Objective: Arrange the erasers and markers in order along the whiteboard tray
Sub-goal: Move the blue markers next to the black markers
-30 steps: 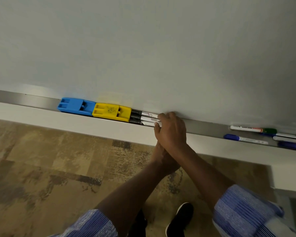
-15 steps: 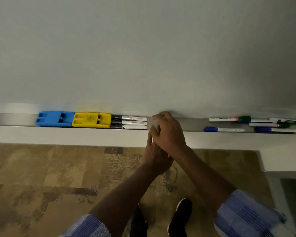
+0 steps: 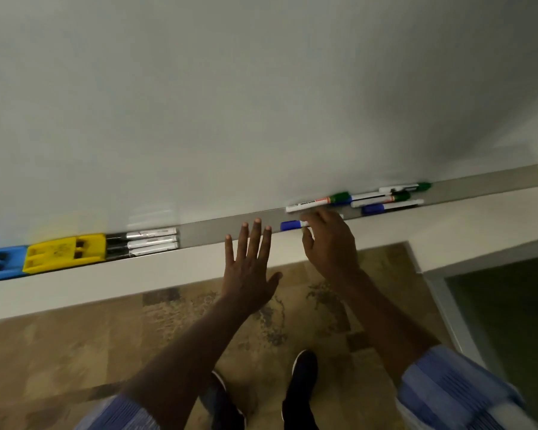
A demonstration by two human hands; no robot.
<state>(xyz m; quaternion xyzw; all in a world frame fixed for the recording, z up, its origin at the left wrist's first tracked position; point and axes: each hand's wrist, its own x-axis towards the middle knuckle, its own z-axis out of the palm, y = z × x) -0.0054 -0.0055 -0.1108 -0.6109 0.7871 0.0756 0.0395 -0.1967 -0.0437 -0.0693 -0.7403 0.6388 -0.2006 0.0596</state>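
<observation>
A blue eraser (image 3: 0, 263) and a yellow eraser (image 3: 62, 251) sit end to end at the left of the metal tray (image 3: 208, 234). Three black markers (image 3: 143, 242) lie side by side right after the yellow eraser. My left hand (image 3: 249, 265) is flat with straight fingers, its fingertips over the bare tray. My right hand (image 3: 330, 243) curls its fingers and thumb around a blue-capped marker (image 3: 291, 225) lying in the tray. A green-capped marker (image 3: 317, 203) lies just behind that hand. Most of the blue-capped marker's body is hidden by my fingers.
Several more green and blue markers (image 3: 389, 200) lie loosely bunched farther right in the tray. The whiteboard (image 3: 261, 103) rises behind it. A white ledge (image 3: 137, 274) runs below the tray. My shoes (image 3: 302, 383) stand on patterned carpet.
Both hands left the black markers and moved right along the tray. They separated: the left hand spread flat, the right hand closed over the blue-capped marker. The view shifted right.
</observation>
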